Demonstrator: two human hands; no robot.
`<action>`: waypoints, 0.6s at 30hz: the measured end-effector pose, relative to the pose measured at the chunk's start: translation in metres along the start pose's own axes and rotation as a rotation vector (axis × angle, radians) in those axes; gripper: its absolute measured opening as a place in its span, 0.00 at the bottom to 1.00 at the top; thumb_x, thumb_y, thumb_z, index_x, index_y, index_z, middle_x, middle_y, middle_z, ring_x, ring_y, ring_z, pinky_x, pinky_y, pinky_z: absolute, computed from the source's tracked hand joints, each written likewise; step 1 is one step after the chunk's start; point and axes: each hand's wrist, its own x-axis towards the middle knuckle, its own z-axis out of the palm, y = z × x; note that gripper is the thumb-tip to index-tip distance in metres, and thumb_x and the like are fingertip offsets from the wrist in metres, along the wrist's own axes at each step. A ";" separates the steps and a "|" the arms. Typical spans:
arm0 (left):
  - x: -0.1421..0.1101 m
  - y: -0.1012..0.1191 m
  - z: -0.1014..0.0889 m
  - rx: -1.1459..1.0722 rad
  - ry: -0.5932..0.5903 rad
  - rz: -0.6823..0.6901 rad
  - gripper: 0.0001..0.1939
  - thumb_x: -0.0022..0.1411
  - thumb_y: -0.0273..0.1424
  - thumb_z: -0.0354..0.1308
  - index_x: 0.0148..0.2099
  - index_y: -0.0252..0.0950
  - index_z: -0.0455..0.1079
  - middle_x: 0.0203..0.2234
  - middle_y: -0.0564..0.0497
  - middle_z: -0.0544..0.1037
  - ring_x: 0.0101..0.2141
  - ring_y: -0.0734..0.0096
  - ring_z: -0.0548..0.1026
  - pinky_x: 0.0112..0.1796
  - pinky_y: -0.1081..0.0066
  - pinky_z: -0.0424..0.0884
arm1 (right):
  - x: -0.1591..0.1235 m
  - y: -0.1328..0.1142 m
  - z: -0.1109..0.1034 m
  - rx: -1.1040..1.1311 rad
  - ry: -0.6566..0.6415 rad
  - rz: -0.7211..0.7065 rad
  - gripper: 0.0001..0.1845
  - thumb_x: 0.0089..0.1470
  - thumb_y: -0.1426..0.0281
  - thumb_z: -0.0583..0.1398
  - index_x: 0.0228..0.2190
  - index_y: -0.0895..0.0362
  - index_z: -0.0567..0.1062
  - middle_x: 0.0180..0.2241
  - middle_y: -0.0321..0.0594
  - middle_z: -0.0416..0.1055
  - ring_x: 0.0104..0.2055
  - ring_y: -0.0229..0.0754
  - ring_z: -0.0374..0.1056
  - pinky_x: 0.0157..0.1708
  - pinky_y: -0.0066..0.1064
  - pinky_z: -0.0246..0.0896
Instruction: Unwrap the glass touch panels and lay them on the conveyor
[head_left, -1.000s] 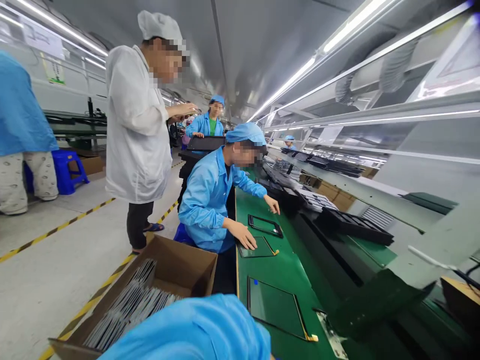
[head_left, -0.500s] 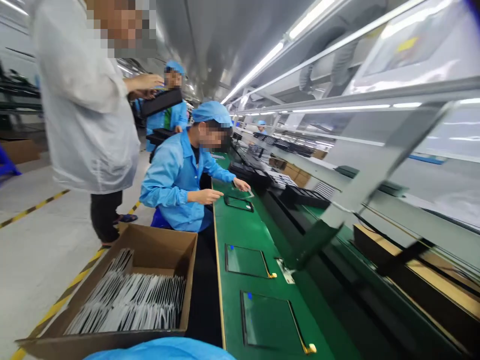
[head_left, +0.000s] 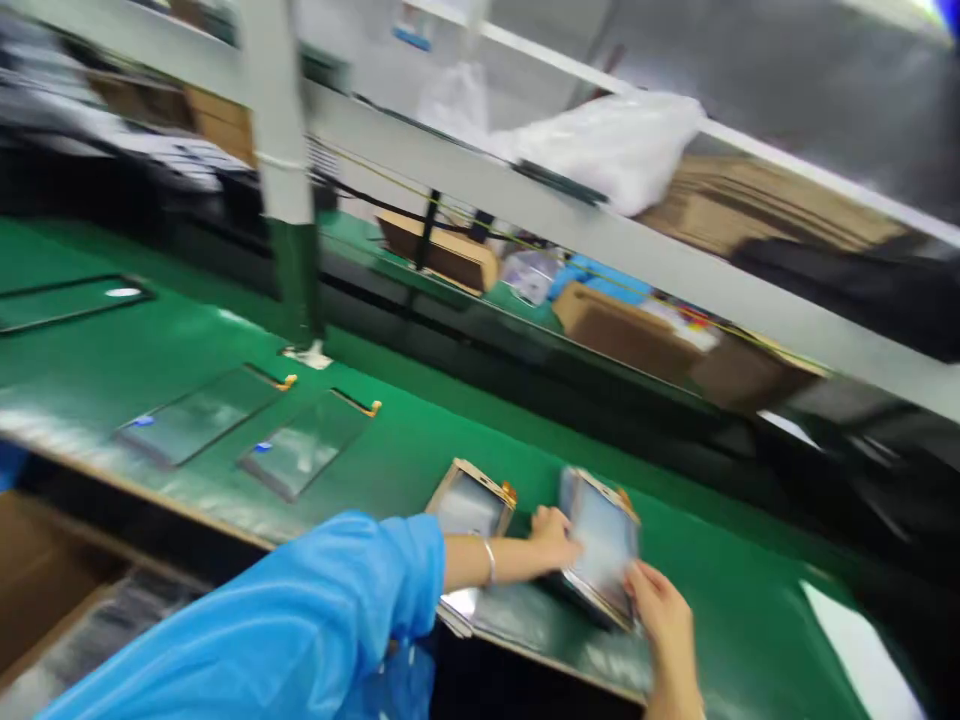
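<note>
The picture is motion-blurred. Both my hands hold a stack of thin glass screen panels (head_left: 600, 550) resting on the green conveyor belt (head_left: 420, 450). My left hand (head_left: 553, 535), in a blue sleeve with a bracelet at the wrist, grips the stack's left edge. My right hand (head_left: 664, 615) grips its lower right corner. A second panel stack (head_left: 469, 505) lies just left of my left hand, partly hidden by my forearm.
Two flat dark panels (head_left: 196, 415) (head_left: 306, 445) lie on the belt to the left, another panel (head_left: 67, 300) farther left. A grey upright post (head_left: 289, 180) stands behind them. Cardboard boxes (head_left: 630, 335) and a white bag (head_left: 607, 140) sit on shelves beyond. An open carton (head_left: 52, 590) is at lower left.
My view has swung from the co-workers down the line to the belt in front of me. My hands, unseen before, now hold a panel stack.
</note>
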 end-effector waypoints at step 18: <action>0.025 0.040 0.014 -0.073 -0.212 0.183 0.15 0.66 0.38 0.52 0.34 0.30 0.69 0.29 0.52 0.73 0.31 0.73 0.73 0.36 0.67 0.71 | 0.003 0.023 -0.004 0.011 0.218 -0.179 0.27 0.46 0.51 0.54 0.34 0.62 0.76 0.38 0.54 0.75 0.41 0.51 0.71 0.43 0.42 0.65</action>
